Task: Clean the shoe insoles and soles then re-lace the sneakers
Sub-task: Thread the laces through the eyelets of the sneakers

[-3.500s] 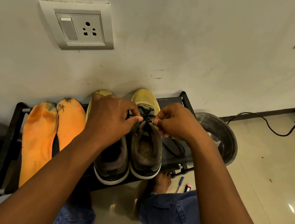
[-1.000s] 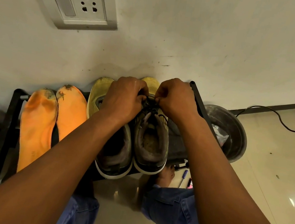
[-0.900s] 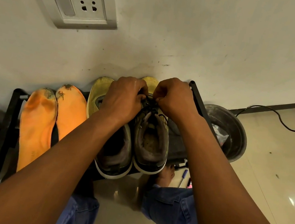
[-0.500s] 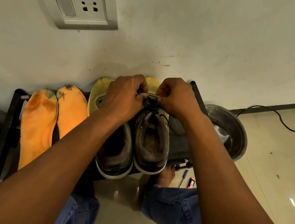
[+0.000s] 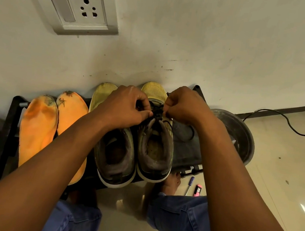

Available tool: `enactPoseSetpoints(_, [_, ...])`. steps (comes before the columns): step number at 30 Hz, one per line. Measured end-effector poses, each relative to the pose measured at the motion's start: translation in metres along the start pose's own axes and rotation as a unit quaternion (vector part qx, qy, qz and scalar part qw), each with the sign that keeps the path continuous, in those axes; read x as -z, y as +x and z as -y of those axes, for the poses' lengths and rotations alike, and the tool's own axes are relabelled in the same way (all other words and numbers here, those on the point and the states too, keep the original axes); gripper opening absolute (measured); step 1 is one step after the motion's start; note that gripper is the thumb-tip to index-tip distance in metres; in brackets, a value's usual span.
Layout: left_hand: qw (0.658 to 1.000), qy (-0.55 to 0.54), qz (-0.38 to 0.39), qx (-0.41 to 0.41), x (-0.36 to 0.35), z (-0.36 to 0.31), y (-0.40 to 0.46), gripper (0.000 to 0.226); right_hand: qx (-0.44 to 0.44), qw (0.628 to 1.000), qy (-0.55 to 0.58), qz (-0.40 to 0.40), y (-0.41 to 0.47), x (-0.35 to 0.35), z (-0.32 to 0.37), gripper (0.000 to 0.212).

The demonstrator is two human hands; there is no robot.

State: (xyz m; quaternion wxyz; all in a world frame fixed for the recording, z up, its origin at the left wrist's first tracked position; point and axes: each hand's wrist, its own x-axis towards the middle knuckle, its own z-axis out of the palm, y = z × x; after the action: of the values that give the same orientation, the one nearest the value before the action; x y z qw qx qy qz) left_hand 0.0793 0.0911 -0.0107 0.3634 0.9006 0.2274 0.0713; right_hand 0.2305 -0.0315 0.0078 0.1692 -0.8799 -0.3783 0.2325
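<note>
**A:** Which way do the sneakers lie from where you watch?

**B:** I see both on the black rack [image 5: 185,154], side by side and touching, long axes running from me to the wall [image 5: 214,46]. Yellow toes point at the wall, heels and openings point back at me. The right sneaker [image 5: 155,150] sits right of the left sneaker [image 5: 115,157].

**A:** And the hands?

**B:** Both are over the right sneaker's throat. My left hand [image 5: 126,106] has its fingers curled, thumb and fingertip pinching the black lace [image 5: 156,114]. My right hand [image 5: 184,105] is curled too, pinching the same lace from the other side. A loop of lace trails off onto the rack to the right.

**A:** The insoles?

**B:** Two orange insoles [image 5: 38,130] lie on the rack left of the sneakers, parallel to them, dirty toe ends at the wall. My left forearm crosses the near end of the inner one.

**A:** Anything crowding the work?

**B:** My left hand hides the left sneaker's tongue. A dark basin [image 5: 241,134] stands on the floor just right of the rack. A pen [image 5: 189,185] and a small pink thing [image 5: 198,190] lie on the floor by my bare foot [image 5: 172,181]. A socket [image 5: 74,6] is on the wall above, and a cable [image 5: 290,126] runs along the floor to the right.
</note>
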Motion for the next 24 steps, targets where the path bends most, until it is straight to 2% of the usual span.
enactPoseSetpoints(4, [0.996,-0.066,-0.065,-0.005,0.003,-0.009,-0.001,0.006,0.033,0.993,0.11,-0.02,-0.002,0.008,0.007,0.007])
enactPoseSetpoints(7, [0.981,-0.116,-0.154,0.015,0.009,-0.011,0.001,0.006,0.044,0.981,0.184,-0.053,-0.002,0.01,0.01,0.01])
enactPoseSetpoints(10, [0.966,-0.034,-0.251,0.057,0.013,-0.006,0.001,0.01,0.034,0.984,0.166,-0.055,0.0,0.009,0.005,0.019])
enactPoseSetpoints(13, [0.946,0.093,-0.291,0.106,0.015,-0.002,-0.004,0.012,0.008,0.993,0.113,-0.023,0.0,0.007,0.001,0.021])
enactPoseSetpoints(16, [0.938,0.151,-0.288,0.123,0.013,0.0,-0.008,0.007,0.011,0.997,0.076,0.004,-0.001,0.007,0.003,0.019])
enactPoseSetpoints(19, [0.952,0.181,-0.236,0.076,0.008,0.005,-0.006,0.019,0.02,0.997,0.074,0.019,-0.002,0.006,0.006,0.021])
enactPoseSetpoints(24, [0.988,0.086,-0.112,-0.065,0.001,0.005,0.0,0.016,0.022,0.997,0.076,0.024,-0.003,0.004,0.005,0.025])
